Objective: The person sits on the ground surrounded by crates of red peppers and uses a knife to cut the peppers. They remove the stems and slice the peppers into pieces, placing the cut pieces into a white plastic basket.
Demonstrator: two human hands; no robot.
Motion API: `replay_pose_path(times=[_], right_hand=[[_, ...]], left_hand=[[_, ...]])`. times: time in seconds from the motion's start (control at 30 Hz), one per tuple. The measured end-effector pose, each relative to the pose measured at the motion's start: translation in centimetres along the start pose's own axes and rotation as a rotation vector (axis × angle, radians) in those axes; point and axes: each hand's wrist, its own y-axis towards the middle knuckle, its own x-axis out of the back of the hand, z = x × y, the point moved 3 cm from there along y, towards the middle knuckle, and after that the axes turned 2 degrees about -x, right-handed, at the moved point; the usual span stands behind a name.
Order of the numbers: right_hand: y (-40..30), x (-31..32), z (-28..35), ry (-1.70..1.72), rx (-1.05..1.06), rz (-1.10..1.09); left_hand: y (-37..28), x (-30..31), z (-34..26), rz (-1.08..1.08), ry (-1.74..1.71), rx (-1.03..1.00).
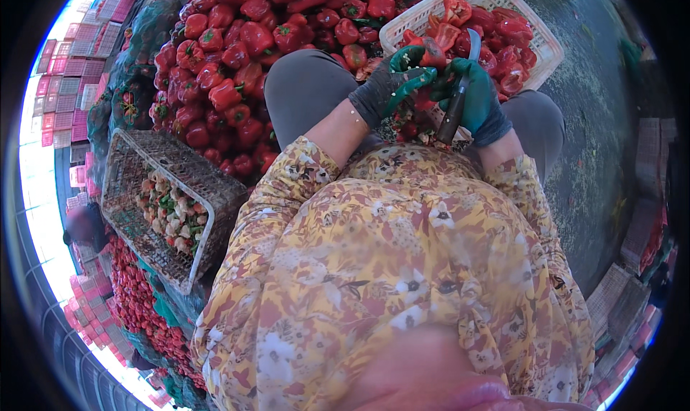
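Note:
Both my hands wear green-coated work gloves and meet above my lap. My left hand (401, 84) holds a red bell pepper (433, 55) between thumb and fingers; how much of it is cut is hard to tell. My right hand (477, 95) grips the dark handle of a knife (453, 114), its curved blade pointing up and away from me. The right fingertips come close to the pepper, and I cannot tell if they touch it. Just beyond my hands, a white plastic crate (549, 60) contains opened red peppers (509, 31). Pepper scraps and seeds lie below my hands, between my knees.
A large heap of whole red bell peppers (232, 71) rises at the front left. Left of me, a tilted, dirty plastic crate (226, 179) contains pepper cores (172, 211). Green mesh sacks (148, 44) and stacked crates (67, 82) stand farther left. Seeds dot the dark floor (587, 157) at right.

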Motion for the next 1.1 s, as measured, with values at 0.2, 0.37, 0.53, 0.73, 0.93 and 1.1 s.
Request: replay_pose_path(times=[0.2,0.37,0.53,0.73,0.93,1.1], right_hand=[[-0.6,1.4,0.4,-0.129,-0.062,-0.049],[-2.3,0.9,0.2,-0.946,0.354,-0.263],[-3.5,-1.5,1.7,-1.675,0.396,-0.237],[-1.5,-3.0,1.2,-1.756,0.316,-0.118],[5.2,-1.7,-3.4,-1.816,0.114,0.203],[3.9,1.2,-6.5,-1.317,-0.193,0.027]], left_hand=[[-0.5,0.1,0.3,0.055,0.148,-0.15],[-0.6,-0.1,0.4,0.026,0.078,0.012],[-0.7,0.2,0.2,0.081,0.581,-0.19],[-1.3,1.8,-0.1,-0.082,0.789,0.023],[-4.1,2.5,-0.9,-0.054,0.34,-0.016],[-6.3,3.0,-3.7,0.089,0.976,-0.669]])
